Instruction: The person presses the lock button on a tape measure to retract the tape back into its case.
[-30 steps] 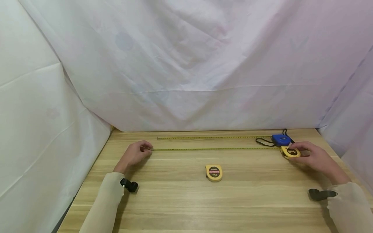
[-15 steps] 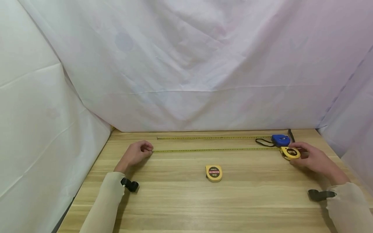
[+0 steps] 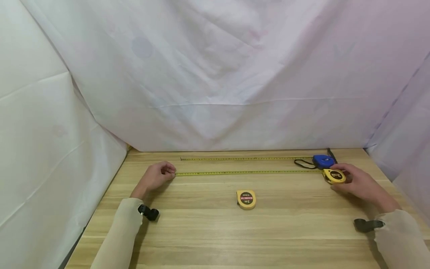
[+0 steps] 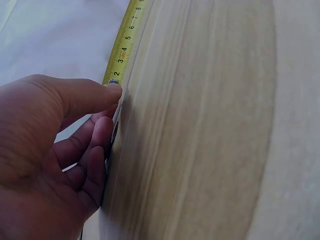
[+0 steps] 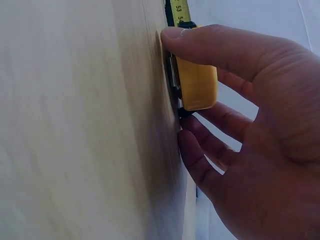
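Observation:
A yellow tape measure (image 3: 334, 176) marked 3 lies on the table's right side, its blade (image 3: 248, 172) pulled out leftward across the wood. My right hand (image 3: 364, 184) grips the case, thumb on the near side and fingers round the other; in the right wrist view the thumb (image 5: 215, 47) lies along the yellow case (image 5: 197, 85). At the far left my left hand (image 3: 158, 176) pinches the blade's free end. Close up in the left wrist view, the thumb (image 4: 90, 95) presses near the low numbers of the blade (image 4: 121, 52); the end hook is hidden.
Behind it, a blue tape measure (image 3: 323, 161) with a black wrist strap (image 3: 304, 164) lies with its own blade (image 3: 248, 158) extended, nearly parallel. A smaller yellow 2m tape measure (image 3: 246, 199) sits mid-table. White cloth (image 3: 215, 74) hangs along the table's back edge.
My right fingers have shifted on the yellow case, uncovering more of its label. The blade's left part has turned its marked face up more. My left hand holds nearly still.

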